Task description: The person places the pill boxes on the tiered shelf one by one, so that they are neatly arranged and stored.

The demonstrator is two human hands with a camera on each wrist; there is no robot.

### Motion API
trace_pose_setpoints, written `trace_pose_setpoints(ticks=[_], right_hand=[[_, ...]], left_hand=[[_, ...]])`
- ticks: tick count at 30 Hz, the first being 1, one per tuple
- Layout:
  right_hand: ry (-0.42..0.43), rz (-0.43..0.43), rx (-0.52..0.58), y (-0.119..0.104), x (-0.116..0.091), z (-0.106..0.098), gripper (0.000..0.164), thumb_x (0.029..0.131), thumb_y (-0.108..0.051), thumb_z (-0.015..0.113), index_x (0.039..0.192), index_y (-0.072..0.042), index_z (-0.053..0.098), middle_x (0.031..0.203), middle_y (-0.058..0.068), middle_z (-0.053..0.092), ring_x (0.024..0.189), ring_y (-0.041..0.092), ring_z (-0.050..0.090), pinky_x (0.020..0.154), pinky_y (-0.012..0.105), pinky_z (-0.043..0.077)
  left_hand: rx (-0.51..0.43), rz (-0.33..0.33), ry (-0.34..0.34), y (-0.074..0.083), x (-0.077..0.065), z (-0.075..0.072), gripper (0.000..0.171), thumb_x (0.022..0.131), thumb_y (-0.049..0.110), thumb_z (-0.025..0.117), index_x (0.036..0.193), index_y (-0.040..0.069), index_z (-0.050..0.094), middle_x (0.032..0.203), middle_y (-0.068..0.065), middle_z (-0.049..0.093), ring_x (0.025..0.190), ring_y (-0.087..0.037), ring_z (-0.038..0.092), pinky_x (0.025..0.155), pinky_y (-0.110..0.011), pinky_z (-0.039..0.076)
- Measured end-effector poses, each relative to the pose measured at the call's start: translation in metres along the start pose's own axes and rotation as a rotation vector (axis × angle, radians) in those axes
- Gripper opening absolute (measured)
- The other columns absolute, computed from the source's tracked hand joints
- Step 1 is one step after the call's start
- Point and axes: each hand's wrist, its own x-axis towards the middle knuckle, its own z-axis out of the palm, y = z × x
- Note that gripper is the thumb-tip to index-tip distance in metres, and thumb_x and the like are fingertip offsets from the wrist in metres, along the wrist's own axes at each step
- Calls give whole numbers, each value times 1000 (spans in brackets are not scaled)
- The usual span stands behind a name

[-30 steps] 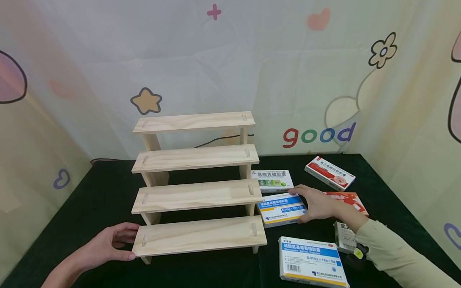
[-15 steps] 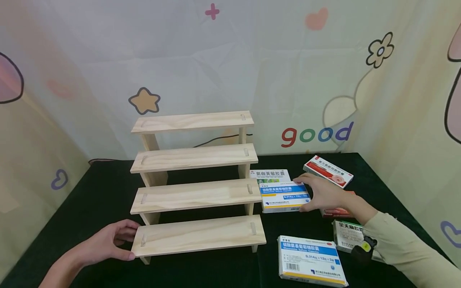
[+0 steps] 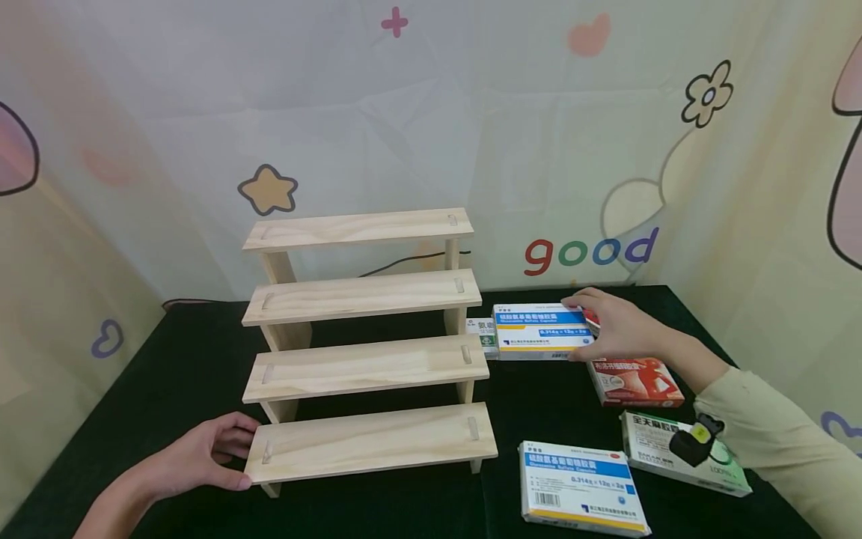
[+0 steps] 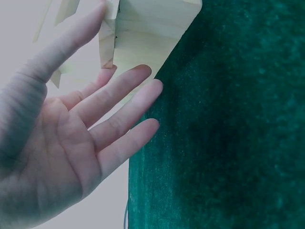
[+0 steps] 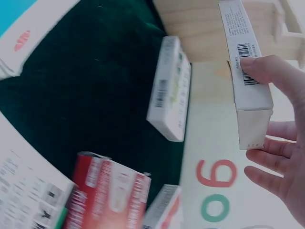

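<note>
A stepped wooden display rack (image 3: 367, 442) with several plank tiers stands on the dark green cloth. My left hand (image 3: 191, 457) grips the left end of its lowest plank, thumb at the front corner and index finger at the back edge. In the left wrist view, the other fingers (image 4: 126, 136) of that hand extend loosely past the wood. My right hand (image 3: 622, 326) holds a blue-and-white medicine box (image 3: 539, 329) by its right end, raised over the back right. The right wrist view shows the thumb on the box's (image 5: 245, 76) barcode side. Behind it, a white medicine box (image 3: 481, 337) is partly covered.
A red medicine box (image 3: 636, 382), a white-and-green one (image 3: 680, 449) and another blue-and-white box (image 3: 582, 486) lie on the right of the cloth. A red-and-white box (image 3: 591, 318) is mostly hidden by my right hand. A printed curtain (image 3: 431, 112) hangs behind.
My right hand has lifted the blue-and-white box and carried it up and slightly right, now overlapping the white box in the head view. The left hand stays at the rack.
</note>
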Motion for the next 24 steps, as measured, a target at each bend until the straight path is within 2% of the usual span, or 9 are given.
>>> trace_pose_setpoints(ticks=[9,15,24], right_hand=[[52,-48,14,1,7,-26,77,66,-42,76,125,-3,48,117,14,48,94,26,47,77,44,49],[54,-59,9,-4,12,-37,78,67,-43,75,127,-2,47,120,16,46,95,28,46,78,46,49],[118,-105,-57,-17,20,-58,77,66,-39,76,126,0,48,121,19,46,97,32,47,80,51,47]], left_hand=[[-6,1,2,0,0,1,56,81,7,66,122,-14,34,117,-28,52,100,-33,55,79,-41,50],[-18,1,4,-1,0,1,57,80,7,67,121,-15,34,117,-27,53,99,-33,55,78,-39,50],[-33,3,0,0,0,1,57,81,6,66,122,-15,33,117,-28,52,100,-33,55,77,-38,50]])
